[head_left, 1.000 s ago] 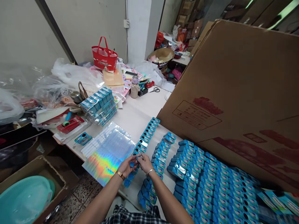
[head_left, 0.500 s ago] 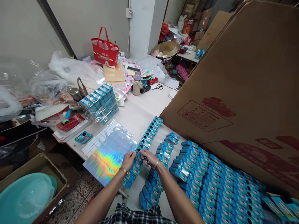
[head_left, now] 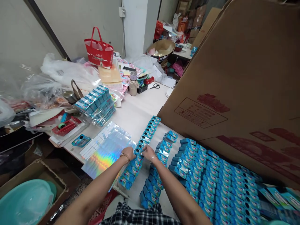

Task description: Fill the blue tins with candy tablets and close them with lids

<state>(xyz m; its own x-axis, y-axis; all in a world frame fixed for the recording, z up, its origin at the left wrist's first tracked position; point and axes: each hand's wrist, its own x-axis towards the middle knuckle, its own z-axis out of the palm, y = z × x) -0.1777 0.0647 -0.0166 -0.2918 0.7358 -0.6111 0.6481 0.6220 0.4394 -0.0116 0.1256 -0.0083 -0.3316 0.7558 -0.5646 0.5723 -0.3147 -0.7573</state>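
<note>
Small blue boxes lie in long rows on the white table (head_left: 138,109). My left hand (head_left: 128,153) and my right hand (head_left: 148,152) rest side by side on the leftmost row of blue boxes (head_left: 140,147), fingers curled onto a box in that row. A holographic sheet (head_left: 105,150) with white labels lies just left of my left hand. A second row of blue boxes (head_left: 161,153) runs to the right of my right hand. A large block of the same blue boxes (head_left: 211,181) fills the table at lower right.
A big tilted cardboard box (head_left: 234,78) stands at the right. A wrapped stack of blue boxes (head_left: 96,103), a red tape dispenser (head_left: 64,126), a bottle (head_left: 133,84), scissors (head_left: 154,86) and a red bag (head_left: 98,53) lie farther back. A teal basin (head_left: 23,200) sits in a carton on the floor.
Both hands moved forward from the near table edge, where they held a box between them, and now press down on the leftmost row.
</note>
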